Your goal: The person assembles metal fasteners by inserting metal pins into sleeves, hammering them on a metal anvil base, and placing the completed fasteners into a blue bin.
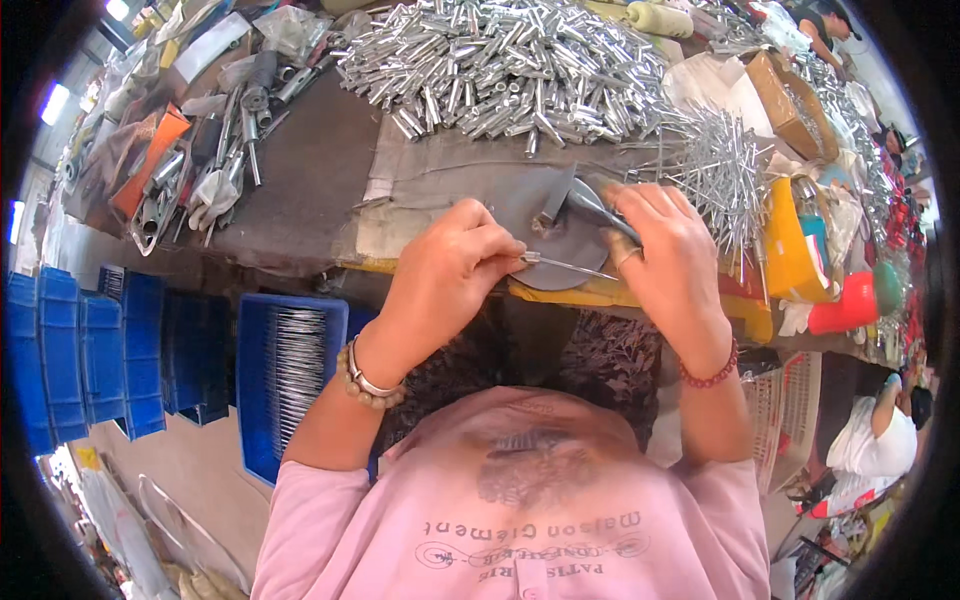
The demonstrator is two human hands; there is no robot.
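Observation:
My left hand pinches a short silver metal tube between thumb and fingertips. From it a thin metal rod points right, toward my right wrist. My right hand is closed around a dark, smooth-handled, hammer-like tool; its full shape is partly covered by my fingers. The tool's blocky end lies over a dark grey rounded pad at the bench's near edge. Both hands are just above that edge, and the rod's far tip is close to the right palm.
Shiny metal tubes are heaped at the back, beside a pile of thin rods. Tools lie left. A yellow container and red cup stand right. A blue crate holds stacked metal pieces below left.

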